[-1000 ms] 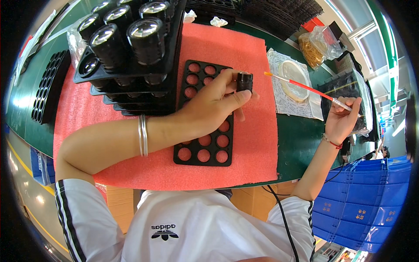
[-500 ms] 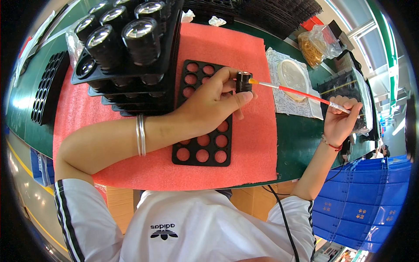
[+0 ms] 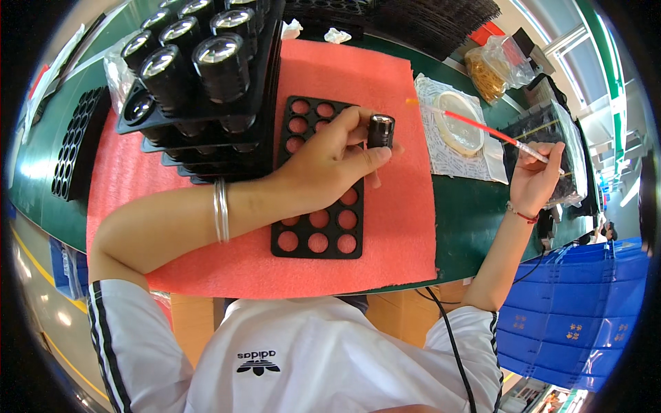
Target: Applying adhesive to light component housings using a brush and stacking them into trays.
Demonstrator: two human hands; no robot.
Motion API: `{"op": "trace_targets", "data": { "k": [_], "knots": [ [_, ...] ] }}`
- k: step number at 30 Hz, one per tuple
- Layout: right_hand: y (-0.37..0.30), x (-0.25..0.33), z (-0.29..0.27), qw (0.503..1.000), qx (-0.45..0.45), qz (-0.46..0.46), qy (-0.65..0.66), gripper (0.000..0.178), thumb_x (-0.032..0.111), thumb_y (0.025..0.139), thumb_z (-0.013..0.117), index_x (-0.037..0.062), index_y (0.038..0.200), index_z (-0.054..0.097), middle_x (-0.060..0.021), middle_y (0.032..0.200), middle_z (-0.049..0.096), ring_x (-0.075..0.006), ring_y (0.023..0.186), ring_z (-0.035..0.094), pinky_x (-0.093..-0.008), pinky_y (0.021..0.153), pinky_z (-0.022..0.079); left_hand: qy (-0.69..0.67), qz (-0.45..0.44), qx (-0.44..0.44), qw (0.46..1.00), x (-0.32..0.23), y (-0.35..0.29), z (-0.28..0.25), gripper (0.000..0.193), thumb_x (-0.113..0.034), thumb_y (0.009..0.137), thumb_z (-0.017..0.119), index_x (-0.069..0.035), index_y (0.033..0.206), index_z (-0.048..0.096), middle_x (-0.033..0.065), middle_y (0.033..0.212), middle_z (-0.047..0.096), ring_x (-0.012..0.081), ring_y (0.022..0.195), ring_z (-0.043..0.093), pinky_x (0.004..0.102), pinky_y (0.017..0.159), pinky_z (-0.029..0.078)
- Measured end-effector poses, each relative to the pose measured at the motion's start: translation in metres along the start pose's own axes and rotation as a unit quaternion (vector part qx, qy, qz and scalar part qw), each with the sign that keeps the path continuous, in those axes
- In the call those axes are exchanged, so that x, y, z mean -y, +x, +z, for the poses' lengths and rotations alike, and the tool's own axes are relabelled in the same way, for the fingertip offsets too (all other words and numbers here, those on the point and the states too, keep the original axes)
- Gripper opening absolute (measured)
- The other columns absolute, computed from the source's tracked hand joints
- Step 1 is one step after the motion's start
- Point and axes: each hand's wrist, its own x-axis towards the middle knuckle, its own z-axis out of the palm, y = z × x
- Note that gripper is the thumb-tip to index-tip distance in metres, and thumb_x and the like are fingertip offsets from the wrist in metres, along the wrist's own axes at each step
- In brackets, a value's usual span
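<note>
Between the thumb and fingers of my left hand (image 3: 348, 148) is a black lens barrel (image 3: 381, 132), held upright with its glossy end up. Under that hand lies a black tray with round holes (image 3: 318, 242), partly covered by the hand and forearm. My right hand (image 3: 537, 177) is closed on the rear of a thin red paintbrush (image 3: 475, 124). The brush points left, its yellowish tip slightly blurred and apart from the barrel. Below the brush is a round pale dish (image 3: 460, 131) on printed paper (image 3: 492, 153).
Stacked black trays (image 3: 265, 131) carry several larger lens barrels (image 3: 220, 65) at the left, on the pink foam mat (image 3: 399, 227). Another holed tray (image 3: 77, 144) stands far left. A bag of yellowish bands (image 3: 487, 72) lies back right; blue crates (image 3: 564, 316) stand at lower right.
The brush tip has left the top of the lens barrel and lifted up and away to the right. My left hand still holds the barrel in nearly the same place.
</note>
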Motion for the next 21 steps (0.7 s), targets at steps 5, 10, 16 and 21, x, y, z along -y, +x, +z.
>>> {"op": "trace_targets", "data": {
  "k": [5, 10, 16, 21],
  "knots": [
    [0.006, -0.004, -0.007, 0.999, -0.041, -0.027, 0.001, 0.034, 0.028, 0.089, 0.047, 0.0019, 0.068, 0.052, -0.0062, 0.058, 0.049, -0.0137, 0.054, 0.044, -0.0258, 0.055, 0.035, 0.066, 0.002, 0.013, 0.998, 0.003, -0.004, 0.002, 0.034, -0.015, 0.082, 0.057, -0.004, 0.11, 0.041, 0.0052, 0.101, 0.054, 0.0108, 0.081, 0.052, 0.0231, 0.07, 0.043],
    [0.003, -0.01, -0.005, 0.988, -0.075, -0.067, -0.118, 0.033, 0.027, 0.088, 0.047, 0.0012, 0.068, 0.054, -0.0058, 0.06, 0.051, -0.0113, 0.054, 0.046, -0.0231, 0.053, 0.037, 0.286, 0.119, 0.058, 0.949, -0.012, -0.013, 0.009, 0.033, -0.013, 0.073, 0.065, -0.006, 0.103, 0.051, 0.0027, 0.09, 0.053, 0.0125, 0.086, 0.051, 0.0275, 0.071, 0.042],
    [0.007, -0.012, -0.015, 0.989, -0.088, -0.062, -0.105, 0.032, 0.028, 0.087, 0.05, 0.0007, 0.071, 0.054, -0.005, 0.064, 0.05, -0.0109, 0.059, 0.046, -0.0221, 0.056, 0.036, 0.383, 0.488, 0.091, 0.779, -0.046, -0.036, 0.026, 0.018, -0.009, 0.072, 0.061, -0.005, 0.089, 0.057, 0.004, 0.086, 0.055, 0.0181, 0.07, 0.052, 0.0285, 0.063, 0.044],
    [0.002, -0.005, -0.002, 0.98, -0.109, -0.076, -0.149, 0.03, 0.026, 0.088, 0.049, 0.0014, 0.071, 0.053, -0.0042, 0.064, 0.05, -0.0099, 0.059, 0.046, -0.0212, 0.057, 0.036, 0.486, 0.556, -0.009, 0.675, -0.1, -0.071, -0.001, 0.017, -0.014, 0.075, 0.059, -0.003, 0.087, 0.055, 0.0071, 0.083, 0.059, 0.017, 0.072, 0.054, 0.0275, 0.057, 0.04]
  ]
}}
